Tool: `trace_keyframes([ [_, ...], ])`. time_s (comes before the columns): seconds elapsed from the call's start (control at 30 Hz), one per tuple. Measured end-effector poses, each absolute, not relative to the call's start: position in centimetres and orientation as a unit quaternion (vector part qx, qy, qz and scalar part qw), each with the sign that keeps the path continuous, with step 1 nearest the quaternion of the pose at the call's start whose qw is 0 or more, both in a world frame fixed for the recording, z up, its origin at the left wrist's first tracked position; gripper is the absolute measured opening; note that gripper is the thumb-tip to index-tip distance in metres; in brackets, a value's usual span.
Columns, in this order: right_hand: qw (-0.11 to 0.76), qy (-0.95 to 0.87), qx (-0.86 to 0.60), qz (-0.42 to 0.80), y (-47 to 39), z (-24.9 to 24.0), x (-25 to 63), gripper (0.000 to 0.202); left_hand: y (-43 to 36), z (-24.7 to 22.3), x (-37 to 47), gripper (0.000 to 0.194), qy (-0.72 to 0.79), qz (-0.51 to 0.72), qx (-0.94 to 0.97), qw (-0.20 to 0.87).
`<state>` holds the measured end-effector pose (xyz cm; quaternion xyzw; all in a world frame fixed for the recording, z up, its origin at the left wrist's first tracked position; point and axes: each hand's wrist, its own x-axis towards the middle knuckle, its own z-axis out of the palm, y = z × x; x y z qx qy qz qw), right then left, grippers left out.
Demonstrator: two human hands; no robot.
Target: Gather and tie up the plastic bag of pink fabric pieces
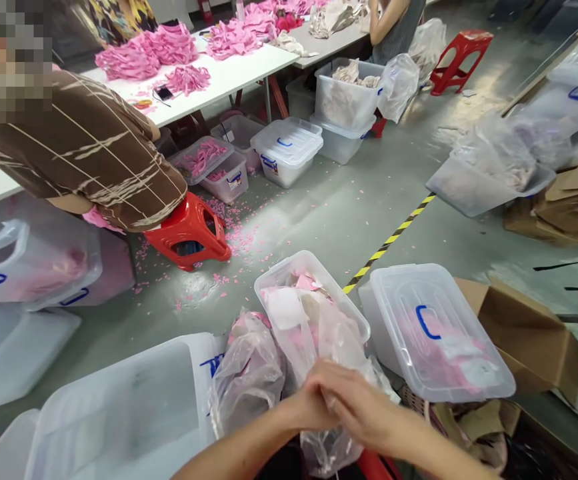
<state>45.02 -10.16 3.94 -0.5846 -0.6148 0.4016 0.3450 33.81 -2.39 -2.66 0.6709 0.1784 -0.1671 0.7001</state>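
I look down on a grey workshop floor (349, 220) strewn with pink scraps, with a white bench (229, 73) at the back heaped with pink fabric pieces (169, 43). At far left a seated person in a brown patterned top (89, 153) perches on a red stool (191, 233), beside stacked clear bins (23, 267). Nearer me lies a big clear lid (119, 407). Next comes a knotted clear bag (249, 373), just beside an open tub (313, 293) packed with pink and white pieces.

My left hand (309, 407) and my right hand (359, 403) meet in front of that tub, both clenched on the thin plastic bag (329, 347) whose body rises into the tub and whose tail hangs below my wrists. The right hand overlaps the left, so I cannot tell exactly how the left fingers sit.

To handle this well, I judge I should gather the film evenly, keep both grips close together at the neck, and pull gently; the plastic looks flimsy and could tear or spill its contents if I tug sideways.

Further right sits a closed bin with a blue handle (433, 333), then open cardboard boxes (523, 327), and a yellow-black floor stripe (393, 237) runs off behind.
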Motion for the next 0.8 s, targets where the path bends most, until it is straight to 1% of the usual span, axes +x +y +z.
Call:
trace_keyframes([
  [0.03,0.3,-0.623,-0.597,0.407,-10.6,4.2,46.4,0.037,-2.3,-2.6,33.6,0.025,0.194,-0.18,0.655,0.708],
  [0.07,0.248,-0.627,-0.617,0.405,-11.1,4.3,47.9,0.05,-1.9,-2.4,33.3,0.034,0.206,-0.197,0.632,0.72],
  [0.1,0.206,-0.625,-0.638,0.399,-11.7,4.2,49.2,0.055,-1.4,-2.1,33.0,0.047,0.213,-0.217,0.606,0.735],
  [0.13,0.179,-0.621,-0.657,0.388,-12.2,4.0,50.2,0.046,-0.8,-1.8,32.8,0.059,0.218,-0.231,0.578,0.752],
  [0.17,0.171,-0.616,-0.675,0.368,-12.7,3.8,50.6,0.036,-0.3,-1.5,32.7,0.067,0.227,-0.235,0.55,0.769],
  [0.2,0.178,-0.612,-0.69,0.342,-13.0,3.5,50.5,0.033,0.1,-1.3,32.8,0.072,0.24,-0.228,0.523,0.786],
  [0.23,0.194,-0.612,-0.7,0.312,-13.1,3.2,49.7,0.035,0.4,-1.1,32.9,0.073,0.255,-0.213,0.496,0.802],
  [0.33,0.255,-0.625,-0.705,0.218,-13.1,2.7,45.3,0.031,0.3,-0.8,33.5,0.076,0.31,-0.16,0.423,0.836],
  [0.4,0.281,-0.632,-0.699,0.182,-13.2,2.7,42.4,0.027,-0.1,-0.9,33.5,0.079,0.322,-0.141,0.395,0.848],
  [0.47,0.315,-0.63,-0.68,0.204,-13.4,2.9,41.2,0.025,-0.3,-0.8,33.2,0.075,0.316,-0.134,0.399,0.85],
  [0.5,0.336,-0.615,-0.673,0.237,-13.5,3.0,41.4,0.023,-0.3,-0.8,32.8,0.068,0.306,-0.14,0.414,0.846],
  [0.57,0.379,-0.553,-0.677,0.304,-13.5,2.9,42.9,0.02,-0.4,-0.6,32.0,0.049,0.267,-0.171,0.45,0.835],
  [0.6,0.392,-0.518,-0.681,0.339,-13.3,2.7,43.9,0.022,-0.4,-0.4,31.6,0.038,0.234,-0.196,0.479,0.823],
  [0.63,0.391,-0.489,-0.679,0.383,-13.0,2.2,44.8,0.025,-0.4,-0.4,31.1,0.03,0.186,-0.224,0.527,0.799],
  [0.67,0.373,-0.471,-0.675,0.429,-12.6,1.6,45.5,0.029,-0.3,-0.3,30.7,0.027,0.13,-0.244,0.598,0.752],
  [0.7,0.347,-0.463,-0.665,0.472,-12.3,0.9,45.9,0.034,-0.2,-0.3,30.3,0.027,0.072,-0.241,0.691,0.678],
  [0.73,0.317,-0.455,-0.657,0.512,-12.0,0.1,46.1,0.039,-0.1,-0.3,30.0,0.027,0.018,-0.202,0.791,0.577],
  [0.77,0.294,-0.441,-0.651,0.544,-11.8,-0.6,46.0,0.045,0.0,-0.4,29.7,0.024,-0.025,-0.121,0.879,0.461],
  [0.8,0.285,-0.417,-0.648,0.57,-11.7,-1.2,45.7,0.051,0.0,-0.5,29.6,0.021,-0.05,-0.012,0.936,0.347],
])
